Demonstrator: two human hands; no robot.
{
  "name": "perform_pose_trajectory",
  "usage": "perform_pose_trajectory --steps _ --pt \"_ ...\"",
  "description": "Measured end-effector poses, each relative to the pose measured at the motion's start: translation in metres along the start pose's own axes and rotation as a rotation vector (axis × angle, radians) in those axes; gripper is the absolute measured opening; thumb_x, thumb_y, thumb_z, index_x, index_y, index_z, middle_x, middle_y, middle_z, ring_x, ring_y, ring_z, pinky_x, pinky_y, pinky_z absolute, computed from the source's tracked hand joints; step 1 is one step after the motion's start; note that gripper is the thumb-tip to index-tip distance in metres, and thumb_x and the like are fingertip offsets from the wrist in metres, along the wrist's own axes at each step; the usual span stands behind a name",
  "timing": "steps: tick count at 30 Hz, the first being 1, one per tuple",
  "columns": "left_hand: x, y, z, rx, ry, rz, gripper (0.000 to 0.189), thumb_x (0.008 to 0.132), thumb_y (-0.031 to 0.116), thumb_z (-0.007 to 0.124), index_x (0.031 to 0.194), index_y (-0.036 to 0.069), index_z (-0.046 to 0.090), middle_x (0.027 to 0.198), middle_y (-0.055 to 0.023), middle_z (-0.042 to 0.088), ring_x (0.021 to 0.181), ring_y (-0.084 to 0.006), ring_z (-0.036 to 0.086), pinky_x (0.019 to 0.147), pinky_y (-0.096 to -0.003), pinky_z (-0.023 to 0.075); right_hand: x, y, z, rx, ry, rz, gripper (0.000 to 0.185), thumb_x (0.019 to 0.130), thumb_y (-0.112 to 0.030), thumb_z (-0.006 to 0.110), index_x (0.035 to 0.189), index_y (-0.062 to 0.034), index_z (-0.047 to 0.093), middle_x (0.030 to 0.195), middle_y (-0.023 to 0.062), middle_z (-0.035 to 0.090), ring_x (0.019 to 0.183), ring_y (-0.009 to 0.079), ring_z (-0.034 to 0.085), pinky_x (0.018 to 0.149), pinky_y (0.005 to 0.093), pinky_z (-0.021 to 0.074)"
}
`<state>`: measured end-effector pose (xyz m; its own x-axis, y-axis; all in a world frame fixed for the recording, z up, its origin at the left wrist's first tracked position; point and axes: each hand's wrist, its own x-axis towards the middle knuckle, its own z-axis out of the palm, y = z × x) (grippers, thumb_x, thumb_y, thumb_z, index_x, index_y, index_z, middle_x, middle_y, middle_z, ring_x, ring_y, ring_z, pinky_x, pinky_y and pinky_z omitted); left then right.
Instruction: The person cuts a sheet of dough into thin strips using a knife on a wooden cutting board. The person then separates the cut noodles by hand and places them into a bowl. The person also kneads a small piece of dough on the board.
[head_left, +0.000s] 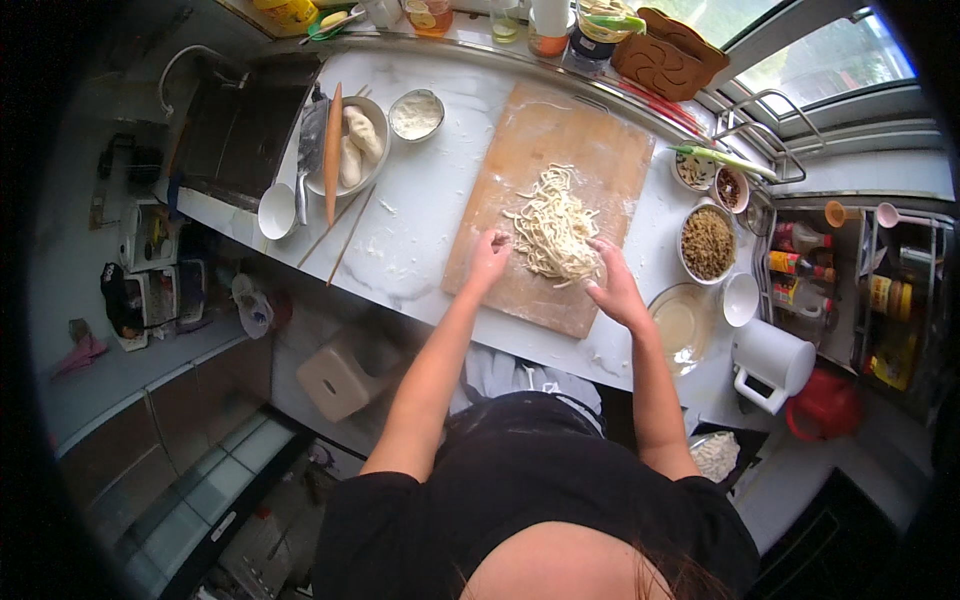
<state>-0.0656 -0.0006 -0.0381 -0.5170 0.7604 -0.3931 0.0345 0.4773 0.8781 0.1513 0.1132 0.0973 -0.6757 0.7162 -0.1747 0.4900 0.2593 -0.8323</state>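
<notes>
A loose heap of floured, hand-cut noodles (556, 225) lies on the wooden cutting board (517, 127). My left hand (493, 253) is over the board just left of the heap, its fingers curled near the thumb; whether they pinch anything cannot be told. At the heap's lower right edge is my right hand (611, 279), thumb and fingers apart, the fingertips at the outer noodles. Further left, a large bowl (385, 142) holds pieces of dough (361, 135), with a rolling pin (334, 157) and a cleaver (311, 139) across its rim. Beside it sits a bowl of flour (417, 116).
Chopsticks (351, 236) and a small white bowl (278, 211) lie left, near the sink (232, 135). Right of the board are a bowl of browned minced food (707, 244), a glass plate (681, 322), a white pitcher (772, 360) and a green onion (724, 159).
</notes>
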Motion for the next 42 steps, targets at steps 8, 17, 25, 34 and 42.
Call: perform_pose_trajectory --steps 8,17,25,34,42 --pt "0.004 0.018 0.011 0.027 -0.005 0.08 0.026 0.08 0.012 0.063 0.102 -0.001 0.061 0.094 -0.0119 0.065 0.087 -0.0182 0.062 0.078 -0.0318 0.0501 0.044 0.008 0.085 -0.333 0.259 0.064 0.042 0.068 0.001 0.061 0.109 -0.0079 0.061 0.122 0.0195 0.052 0.116 0.0347 0.048 0.098 0.0412 0.039" --pt "0.031 0.031 0.013 0.126 0.132 0.143 0.027 0.077 0.009 0.06 0.103 -0.001 0.061 0.097 -0.015 0.064 0.089 -0.0228 0.062 0.08 -0.0346 0.0493 0.055 -0.001 0.05 -0.162 0.435 0.161 0.069 0.07 -0.018 0.067 0.133 -0.0049 0.041 0.144 0.0236 0.026 0.133 0.0393 0.027 0.109 0.0468 0.0226" --pt "0.041 0.017 0.032 0.215 0.276 0.24 0.027 0.076 0.002 0.054 0.102 0.0 0.059 0.099 -0.018 0.06 0.092 -0.0304 0.059 0.082 -0.0355 0.0482 0.106 0.02 0.096 -0.565 0.181 -0.108 0.05 0.073 -0.015 0.063 0.122 -0.013 0.052 0.134 0.0118 0.045 0.129 0.0397 0.033 0.106 0.0509 0.0243" --pt "0.004 0.034 0.034 0.297 0.329 0.176 0.04 0.078 0.006 0.058 0.117 0.005 0.052 0.113 -0.0206 0.048 0.101 -0.0362 0.05 0.086 -0.0404 0.0433 0.014 0.04 0.082 -0.208 0.549 0.04 0.053 0.069 -0.012 0.068 0.119 -0.0038 0.053 0.126 0.0197 0.045 0.123 0.0373 0.039 0.104 0.0442 0.0296" --pt "0.02 0.103 0.064 -0.793 0.025 -0.375 0.041 0.088 0.019 0.051 0.124 0.002 0.045 0.106 -0.0116 0.06 0.095 -0.0202 0.059 0.076 -0.0343 0.05 0.076 0.028 0.073 0.722 0.225 0.349 0.047 0.075 -0.013 0.061 0.119 -0.0027 0.048 0.112 0.0123 0.053 0.111 0.0216 0.047 0.1 0.0367 0.0337"
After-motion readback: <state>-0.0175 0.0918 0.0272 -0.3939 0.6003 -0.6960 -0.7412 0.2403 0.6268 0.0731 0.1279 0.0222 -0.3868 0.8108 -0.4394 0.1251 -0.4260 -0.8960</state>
